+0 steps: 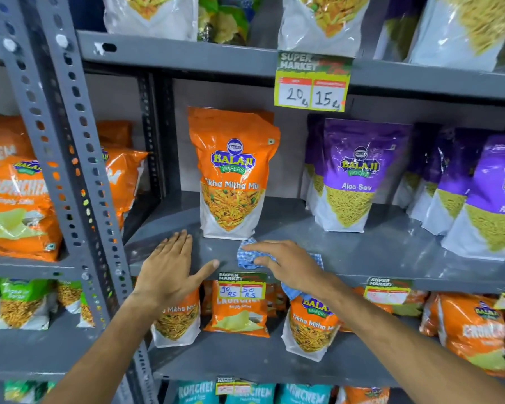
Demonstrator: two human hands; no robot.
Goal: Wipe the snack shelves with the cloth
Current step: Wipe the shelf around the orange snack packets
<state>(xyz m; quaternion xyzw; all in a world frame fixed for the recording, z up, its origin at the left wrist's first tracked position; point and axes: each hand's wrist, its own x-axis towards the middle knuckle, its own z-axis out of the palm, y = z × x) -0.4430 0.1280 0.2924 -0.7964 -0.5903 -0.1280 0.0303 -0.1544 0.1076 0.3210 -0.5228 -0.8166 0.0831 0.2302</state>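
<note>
A grey metal shelf (362, 252) runs across the middle of the view. My right hand (286, 263) lies flat on a blue-and-white checked cloth (247, 256), pressing it onto the shelf's front edge just in front of an orange Tikha Mitha Mix bag (232, 173). Part of the cloth hangs below the shelf lip under my wrist. My left hand (172, 269) rests palm down on the bare shelf to the left of the cloth, fingers spread, holding nothing.
Purple Aloo Sev bags (350, 176) stand in rows on the right of the same shelf. A slotted grey upright (62, 158) stands at the left, with orange bags beyond it. Price tags (311, 81) hang from the shelf edges. More snack bags fill the shelves above and below.
</note>
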